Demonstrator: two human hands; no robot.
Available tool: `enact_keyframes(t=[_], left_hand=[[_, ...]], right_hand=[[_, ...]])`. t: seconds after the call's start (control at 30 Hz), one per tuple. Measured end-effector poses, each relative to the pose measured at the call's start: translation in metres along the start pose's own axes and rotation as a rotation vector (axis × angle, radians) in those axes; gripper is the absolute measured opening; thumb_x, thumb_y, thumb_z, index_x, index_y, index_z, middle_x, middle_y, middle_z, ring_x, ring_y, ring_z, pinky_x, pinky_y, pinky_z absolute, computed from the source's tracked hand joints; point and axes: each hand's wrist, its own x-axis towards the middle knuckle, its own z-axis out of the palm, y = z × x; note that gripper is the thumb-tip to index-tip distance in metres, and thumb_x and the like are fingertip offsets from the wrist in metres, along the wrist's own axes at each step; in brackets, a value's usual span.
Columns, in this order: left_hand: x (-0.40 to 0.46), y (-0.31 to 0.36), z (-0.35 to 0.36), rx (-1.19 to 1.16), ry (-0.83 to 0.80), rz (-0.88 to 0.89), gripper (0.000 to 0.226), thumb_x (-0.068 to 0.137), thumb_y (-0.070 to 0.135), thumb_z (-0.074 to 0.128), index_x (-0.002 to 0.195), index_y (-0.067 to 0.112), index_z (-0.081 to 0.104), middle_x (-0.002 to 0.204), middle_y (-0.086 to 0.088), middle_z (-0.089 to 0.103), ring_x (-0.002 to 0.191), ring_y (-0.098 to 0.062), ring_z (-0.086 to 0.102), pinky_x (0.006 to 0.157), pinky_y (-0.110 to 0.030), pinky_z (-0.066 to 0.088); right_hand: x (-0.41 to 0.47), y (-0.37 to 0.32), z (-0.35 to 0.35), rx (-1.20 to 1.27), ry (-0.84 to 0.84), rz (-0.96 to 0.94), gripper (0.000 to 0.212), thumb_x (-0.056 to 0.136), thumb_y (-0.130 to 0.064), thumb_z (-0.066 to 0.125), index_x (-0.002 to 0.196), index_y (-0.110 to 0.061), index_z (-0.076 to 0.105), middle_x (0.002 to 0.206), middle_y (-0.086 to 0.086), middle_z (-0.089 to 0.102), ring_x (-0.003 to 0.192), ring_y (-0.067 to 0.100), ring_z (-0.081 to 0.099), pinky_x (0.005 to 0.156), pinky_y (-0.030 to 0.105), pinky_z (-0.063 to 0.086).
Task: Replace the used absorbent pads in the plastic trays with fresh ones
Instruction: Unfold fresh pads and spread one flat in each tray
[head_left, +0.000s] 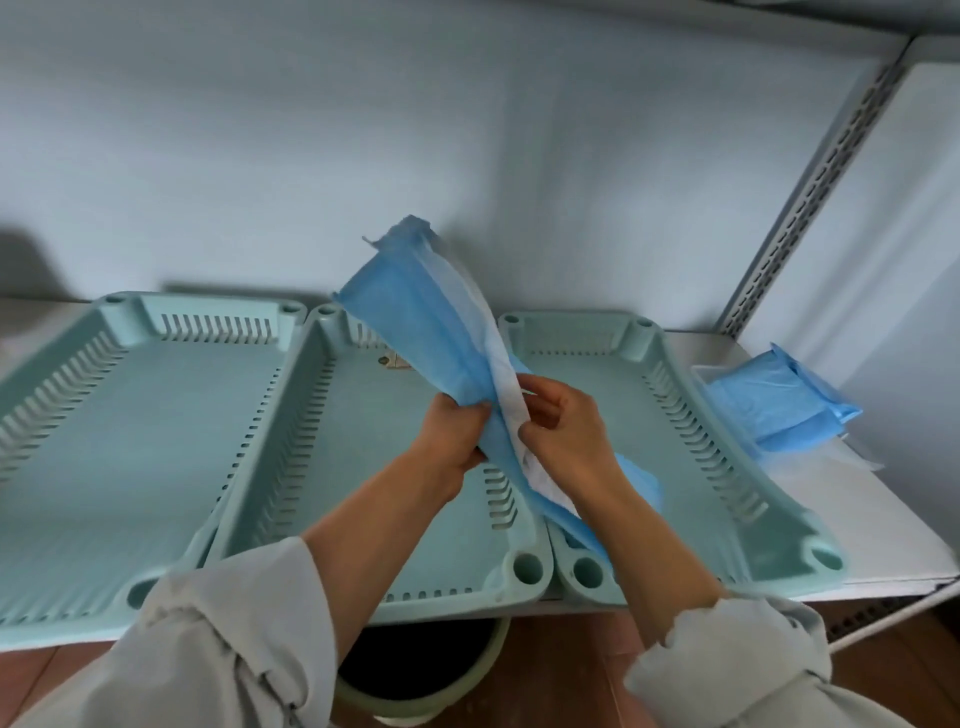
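Three pale green plastic trays stand side by side on a white shelf: a left tray (104, 415), a middle tray (332, 467) and a right tray (691, 426). All three show bare bottoms. A folded blue and white absorbent pad (431, 332) is held up over the gap between the middle and right trays. My left hand (454, 441) grips its blue side. My right hand (566, 431) pinches its white side. The pad's lower end trails into the right tray.
A stack of folded blue pads (774, 405) in clear wrapping lies on the shelf (883, 519) right of the trays. A round bin (415, 670) with a dark inside stands on the floor below the shelf edge. A perforated metal upright (810, 192) rises at the right.
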Motion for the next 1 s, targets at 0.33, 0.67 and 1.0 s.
enact_keyframes(t=[0.33,0.67,1.0], left_hand=[[-0.008,0.016,-0.003,0.170,-0.174,-0.020,0.027,0.087,-0.006,0.053,0.109,0.009,0.055,0.098,-0.007,0.061,0.088,-0.017,0.058,0.077,-0.029,0.052],[0.013,0.018,-0.024,0.319,0.229,0.262,0.015,0.090,-0.003,0.050,0.090,0.011,0.055,0.087,-0.009,0.058,0.085,-0.022,0.055,0.078,-0.042,0.052],[0.041,-0.004,-0.073,0.496,0.303,0.052,0.038,0.088,-0.007,0.049,0.124,0.007,0.049,0.117,-0.015,0.055,0.106,-0.034,0.056,0.068,-0.041,0.058]], right_hand=[[0.008,0.010,0.003,0.158,0.112,0.156,0.023,0.094,-0.012,0.050,0.088,0.005,0.065,0.086,0.029,0.063,0.072,0.024,0.057,0.080,0.053,0.053],[0.004,0.005,-0.001,0.070,0.022,0.174,0.023,0.087,-0.004,0.060,0.104,-0.018,0.069,0.092,0.001,0.070,0.087,0.017,0.066,0.076,0.027,0.053],[0.015,0.027,-0.023,-0.219,0.277,0.230,0.032,0.083,0.006,0.041,0.092,-0.012,0.067,0.102,0.008,0.063,0.100,0.027,0.058,0.078,0.028,0.041]])
